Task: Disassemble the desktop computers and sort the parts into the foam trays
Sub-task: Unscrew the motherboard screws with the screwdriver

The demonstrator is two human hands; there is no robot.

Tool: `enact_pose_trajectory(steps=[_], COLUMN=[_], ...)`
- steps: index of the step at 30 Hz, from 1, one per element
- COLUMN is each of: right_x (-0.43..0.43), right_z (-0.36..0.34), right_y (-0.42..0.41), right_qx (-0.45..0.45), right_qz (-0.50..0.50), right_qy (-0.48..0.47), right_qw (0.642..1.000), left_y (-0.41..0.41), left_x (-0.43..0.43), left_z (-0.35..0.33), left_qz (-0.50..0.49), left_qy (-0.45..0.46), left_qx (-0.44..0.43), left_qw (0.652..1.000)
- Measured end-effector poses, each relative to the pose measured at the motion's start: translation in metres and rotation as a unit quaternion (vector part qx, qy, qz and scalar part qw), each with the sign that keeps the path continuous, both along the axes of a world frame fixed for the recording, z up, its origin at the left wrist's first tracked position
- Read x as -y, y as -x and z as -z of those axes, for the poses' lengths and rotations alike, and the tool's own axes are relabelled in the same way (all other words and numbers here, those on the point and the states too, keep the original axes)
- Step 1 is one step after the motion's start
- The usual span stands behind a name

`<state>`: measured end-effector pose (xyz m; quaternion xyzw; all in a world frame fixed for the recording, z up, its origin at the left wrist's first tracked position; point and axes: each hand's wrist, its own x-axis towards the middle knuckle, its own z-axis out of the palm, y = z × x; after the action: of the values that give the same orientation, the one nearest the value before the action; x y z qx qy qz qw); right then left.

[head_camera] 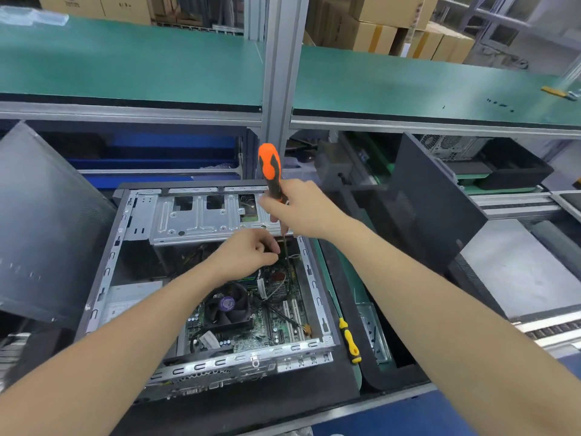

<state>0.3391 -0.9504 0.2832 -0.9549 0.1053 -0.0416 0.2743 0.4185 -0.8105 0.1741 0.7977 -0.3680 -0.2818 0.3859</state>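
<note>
"Right hand [301,209] is clamped round the orange screwdriver [270,171], handle up, shaft running down into the open desktop computer [103,278]. The computer lies on its side on the black mat [283,401] in front of me. What do you make of the left?"

"Left hand [248,253] has its fingers curled right beside the shaft, over the far end of the motherboard [267,328]. Whether it pinches the shaft, a wire or nothing, I can't tell, because the fingertips are hidden."

"I read this as backing out a screw below the drive cage [201,215]. I can't see the tip, so I'd hold the shaft plumb and press down before turning. The left can steady it low so the bit doesn't skate onto the board."

"Agreed. Catch the screw as it frees, or it may drop among the components."

"Around me are two dark side panels. One leans at the left [47,221] and one at the right [434,202], both well apart from the work. Anything nearer in?"

"The CPU fan [227,305] sits just beside your left forearm, so carry that wrist high. A yellow screwdriver [349,341] lies just beside the case's right wall, out of the way. The smallest worry is a grey cable [279,287] that loops across the board near the shaft and could snag it."
</note>
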Motion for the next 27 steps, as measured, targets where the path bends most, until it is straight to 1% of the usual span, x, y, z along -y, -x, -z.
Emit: enact_pose_trajectory(steps=[2, 4, 7, 11, 14, 17, 19, 21, 24, 27], right_x=[-0.002, -0.004, -0.004, 0.001, 0.008, 0.011, 0.010, 0.011, 0.010, 0.010], right_z=[0.014, 0.019, 0.017, 0.007, 0.001, 0.003, 0.009, 0.016, 0.025, 0.029], right_y=[-0.001, -0.005, -0.012, -0.014, -0.013, -0.012, -0.011, -0.010, -0.008, -0.008], right_qx=[0.014, 0.030, 0.045, 0.062, 0.083, 0.082, 0.071, 0.061, 0.058, 0.054], right_qz=[-0.005, -0.016, -0.021, -0.004, 0.008, 0.014, 0.014, 0.019, 0.026, 0.028], right_qy=[-0.011, 0.000, 0.021, 0.028, 0.013, 0.009, 0.011, 0.000, -0.010, -0.008], right_qw=[1.000, 0.999, 0.999, 0.998, 0.996, 0.996, 0.997, 0.998, 0.998, 0.998], left_y=[0.004, 0.008, 0.012, 0.014, 0.015, 0.016, 0.017, 0.017, 0.019, 0.021], left_x=[0.000, 0.001, 0.003, 0.004, 0.004, 0.004, 0.005, 0.003, 0.000, 0.001], left_z=[0.009, 0.018, 0.035, 0.050, 0.054, 0.054, 0.054, 0.052, 0.049, 0.050], left_qz=[0.028, 0.046, 0.033, -0.005, -0.011, -0.002, 0.020, 0.063, 0.144, 0.178], left_qy=[-0.035, -0.061, -0.078, -0.074, -0.080, -0.092, -0.100, -0.112, -0.149, -0.179], left_qx=[0.059, 0.104, 0.143, 0.165, 0.171, 0.179, 0.193, 0.213, 0.276, 0.309], left_qw=[0.997, 0.992, 0.986, 0.983, 0.982, 0.980, 0.976, 0.969, 0.938, 0.917])
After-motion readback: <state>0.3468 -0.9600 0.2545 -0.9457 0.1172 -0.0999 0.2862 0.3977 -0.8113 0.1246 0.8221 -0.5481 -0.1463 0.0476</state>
